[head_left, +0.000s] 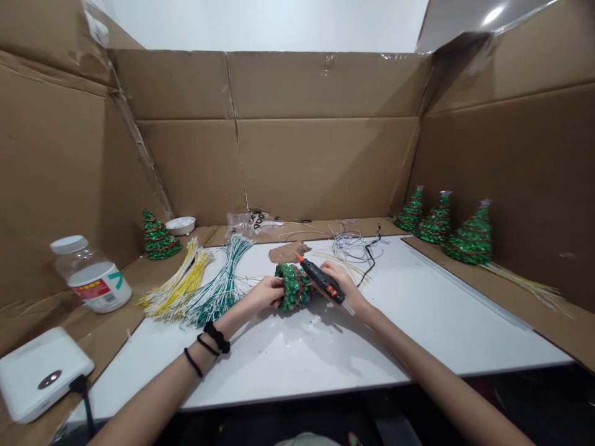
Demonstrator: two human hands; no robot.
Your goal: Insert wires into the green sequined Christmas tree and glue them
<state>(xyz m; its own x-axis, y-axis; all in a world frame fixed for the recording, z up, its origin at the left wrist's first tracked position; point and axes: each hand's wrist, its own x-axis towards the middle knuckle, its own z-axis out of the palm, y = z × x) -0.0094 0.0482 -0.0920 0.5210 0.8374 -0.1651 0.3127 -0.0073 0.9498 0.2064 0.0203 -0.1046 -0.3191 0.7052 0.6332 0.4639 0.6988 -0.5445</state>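
Note:
A small green tinsel Christmas tree (296, 290) with red trim lies tipped on its side above the white board. Its left end is gripped by my left hand (268, 292), whose fingertips are partly hidden there. My right hand (343, 284) is closed around a black hot glue gun (320, 279) with orange parts. The gun's orange nozzle points up and left over the tree, and a clear glue stick pokes out of its rear. Whether my right fingers also touch the tree is hidden behind the gun. A brown cardboard scrap (284, 253) lies just beyond.
Bundles of yellow-white (179, 282) and green-white wire ties (223, 282) lie left of my hands. Tangled light wires (351, 244) sit behind. Several finished trees (470, 235) stand right; another tree (158, 235), a plastic jar (95, 279) and a white device (44, 375) are left. Cardboard walls (325, 142) surround the board.

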